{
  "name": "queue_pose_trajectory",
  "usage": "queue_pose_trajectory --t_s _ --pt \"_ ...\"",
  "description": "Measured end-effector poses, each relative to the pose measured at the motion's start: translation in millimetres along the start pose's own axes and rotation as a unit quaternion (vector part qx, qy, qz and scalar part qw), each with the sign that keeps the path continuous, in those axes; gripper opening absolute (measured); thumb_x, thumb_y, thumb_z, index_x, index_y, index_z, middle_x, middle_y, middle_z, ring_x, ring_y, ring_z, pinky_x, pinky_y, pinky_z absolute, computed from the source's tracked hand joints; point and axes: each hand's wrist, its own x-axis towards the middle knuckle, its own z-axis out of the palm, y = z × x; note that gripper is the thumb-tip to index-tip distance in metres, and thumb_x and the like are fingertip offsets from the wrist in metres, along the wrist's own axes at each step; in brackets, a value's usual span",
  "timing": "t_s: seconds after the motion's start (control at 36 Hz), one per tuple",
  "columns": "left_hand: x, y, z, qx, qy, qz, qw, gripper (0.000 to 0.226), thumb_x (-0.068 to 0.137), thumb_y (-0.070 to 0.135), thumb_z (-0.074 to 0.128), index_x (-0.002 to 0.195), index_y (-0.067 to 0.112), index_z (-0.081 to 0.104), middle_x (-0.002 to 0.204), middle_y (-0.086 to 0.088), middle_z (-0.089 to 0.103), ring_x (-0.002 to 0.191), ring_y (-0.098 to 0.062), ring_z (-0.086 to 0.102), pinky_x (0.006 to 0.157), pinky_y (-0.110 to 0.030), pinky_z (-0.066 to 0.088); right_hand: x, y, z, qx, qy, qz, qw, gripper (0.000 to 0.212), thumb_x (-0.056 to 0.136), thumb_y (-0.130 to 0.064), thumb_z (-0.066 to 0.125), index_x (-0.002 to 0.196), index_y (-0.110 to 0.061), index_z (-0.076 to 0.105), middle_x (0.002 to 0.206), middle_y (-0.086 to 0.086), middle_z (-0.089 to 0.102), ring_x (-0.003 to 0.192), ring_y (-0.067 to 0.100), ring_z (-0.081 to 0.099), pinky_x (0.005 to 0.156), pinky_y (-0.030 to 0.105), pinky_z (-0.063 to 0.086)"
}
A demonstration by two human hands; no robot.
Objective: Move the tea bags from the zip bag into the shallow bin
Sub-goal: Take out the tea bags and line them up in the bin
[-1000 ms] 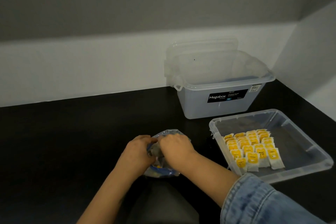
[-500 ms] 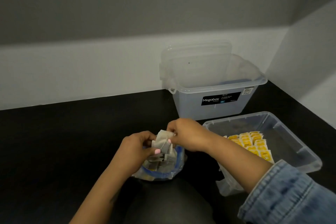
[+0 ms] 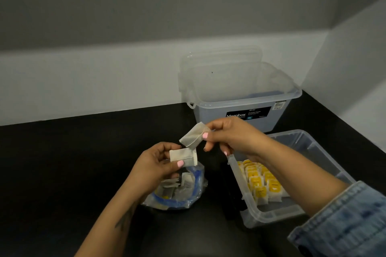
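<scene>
Head view: one tea bag (image 3: 192, 136) per hands, above zip bag (image 3: 177, 192).

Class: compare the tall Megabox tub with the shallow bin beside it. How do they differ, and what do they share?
The Megabox tub has high walls and a dark label; the shallow bin is low and unlabelled. No tea bags show in the tub; the bin holds rows of yellow-tagged tea bags. The tub stands farther back. Both are clear plastic.

Bare black bench (image 3: 62, 173) lies open left of the crumpled clear zip bag (image 3: 196, 192). On the right, the clear shallow plastic bin (image 3: 309, 146) and the taller translucent storage box (image 3: 271, 119) behind it block passage.
</scene>
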Motion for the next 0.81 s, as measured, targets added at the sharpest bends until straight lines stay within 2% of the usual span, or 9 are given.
queue_pose_trajectory --t_s 0.14,0.25,0.33,0.53,0.58,0.67,0.69,0.72,0.81 --pt "2.7 3.6 10.8 -0.022 0.002 0.005 1.000 0.030 0.080 0.003 0.067 0.104 0.020 0.062 0.097 -0.003 0.071 0.085 -0.018 0.070 0.064 -0.023 0.057 -24.0 -1.6 -37.9 0.013 -0.023 -0.017 1.000 0.012 0.090 -0.016 0.062 0.100 -0.016 0.069 0.093 0.003 0.075 0.051 0.011 0.057 0.057 0.022 0.048" --pt "6.5 8.4 23.4 -0.020 0.000 0.013 1.000 0.030 0.080 0.004 0.067 0.103 0.022 0.062 0.097 -0.002 0.071 0.085 -0.017 0.070 0.066 -0.025 0.057 -43.5 8.0 -70.4 -0.057 0.004 -0.014 0.998 0.006 0.086 -0.020 0.067 0.088 -0.017 0.071 0.083 0.004 0.075 0.046 0.012 0.052 0.050 0.019 0.043" --pt "9.1 12.7 34.9 -0.026 -0.013 0.019 0.999 0.030 0.080 0.003 0.066 0.103 0.023 0.062 0.098 0.000 0.070 0.082 -0.012 0.070 0.062 -0.021 0.055 -56.1 22.8 -92.2 -0.072 0.008 0.024 0.997 0.008 0.085 -0.019 0.067 0.089 -0.013 0.071 0.077 0.006 0.074 0.043 0.010 0.049 0.050 0.020 0.042" --pt "14.5 20.7 60.0 -0.044 -0.034 0.026 0.998 0.030 0.080 -0.001 0.065 0.104 0.017 0.062 0.097 -0.002 0.070 0.082 -0.010 0.069 0.061 -0.018 0.055 -74.8 64.6 -127.4 -0.063 -0.059 0.131 0.988 0.017 0.091 -0.004 0.057 0.102 -0.011 0.068 0.086 0.002 0.075 0.060 0.015 0.063 0.059 0.022 0.052" --pt "15.7 22.3 65.7 -0.042 -0.040 0.026 0.998 0.030 0.081 -0.001 0.064 0.105 0.017 0.062 0.098 -0.002 0.070 0.084 -0.011 0.069 0.061 -0.018 0.055 -79.1 74.1 -133.9 -0.048 -0.064 0.129 0.988 0.019 0.089 -0.018 0.056 0.102 -0.011 0.068 0.087 0.004 0.074 0.062 0.019 0.063 0.058 0.022 0.052" --pt "17.7 23.8 75.3 -0.054 -0.041 0.025 0.997 0.029 0.081 -0.002 0.064 0.103 0.016 0.062 0.097 -0.002 0.070 0.086 -0.014 0.069 0.062 -0.019 0.056 -80.5 82.8 -138.5 -0.067 -0.040 0.119 0.990 0.054 0.067 -0.057 0.063 0.094 -0.011 0.072 0.083 0.005 0.074 0.063 0.024 0.064 0.058 0.023 0.051" --pt "18.0 24.2 78.9 -0.058 -0.041 0.026 0.997 0.029 0.081 -0.003 0.064 0.103 0.015 0.062 0.096 -0.002 0.071 0.086 -0.014 0.069 0.062 -0.019 0.056 -79.6 85.5 -139.5 -0.098 -0.032 0.116 0.988 0.059 0.062 -0.064 0.068 0.091 -0.013 0.073 0.083 0.005 0.074 0.064 0.023 0.065 0.061 0.024 0.052" --pt "18.2 24.9 82.7 -0.061 -0.040 0.028 0.997 0.029 0.081 -0.004 0.064 0.103 0.015 0.062 0.096 -0.003 0.071 0.084 -0.013 0.070 0.061 -0.019 0.056 -78.4 88.1 -140.2 -0.133 -0.033 0.114 0.984 0.053 0.064 -0.061 0.073 0.089 -0.015 0.073 0.083 0.004 0.074 0.067 0.021 0.067 0.065 0.025 0.053" --pt "18.7 26.3 92.3 -0.069 -0.038 0.035 0.996 0.028 0.081 -0.005 0.063 0.101 0.014 0.062 0.094 -0.002 0.071 0.080 -0.009 0.070 0.060 -0.019 0.056 -75.3 95.6 -142.6 -0.259 -0.047 0.116 0.958 0.011 0.078 -0.026 0.076 0.088 -0.024 0.072 0.091 -0.006 0.071 0.083 0.014 0.069 0.078 0.025 0.056"
